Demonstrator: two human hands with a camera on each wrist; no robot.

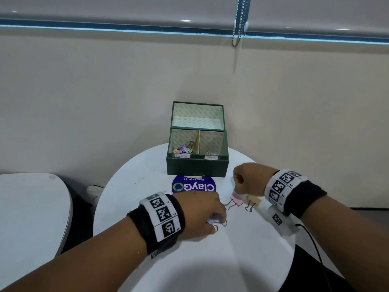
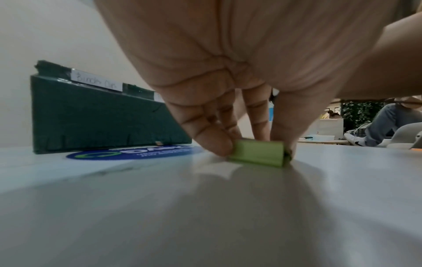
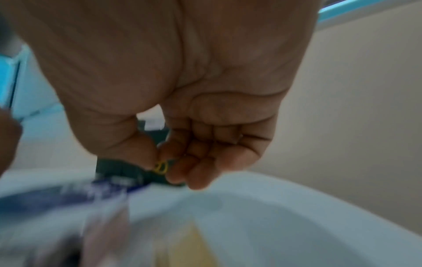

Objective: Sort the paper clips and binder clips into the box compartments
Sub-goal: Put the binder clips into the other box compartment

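Observation:
A dark green box (image 1: 197,167) with its lid up stands at the far side of the round white table (image 1: 210,260). Its left compartment holds several coloured binder clips (image 1: 184,149); the right one holds a yellow paper clip (image 1: 208,153). My left hand (image 1: 207,216) pinches a green binder clip (image 2: 259,153) lying on the table. My right hand (image 1: 247,179), lifted near the box's front right corner, pinches a yellow paper clip (image 3: 161,167) between thumb and forefinger. A pink binder clip (image 1: 235,201) and a yellow binder clip (image 1: 253,202) lie between the hands.
A round blue sticker (image 1: 193,186) lies on the table in front of the box. A beige wall (image 1: 105,91) rises close behind it. A second white table (image 1: 31,211) stands at the left. A black cable (image 1: 311,239) runs off the right edge.

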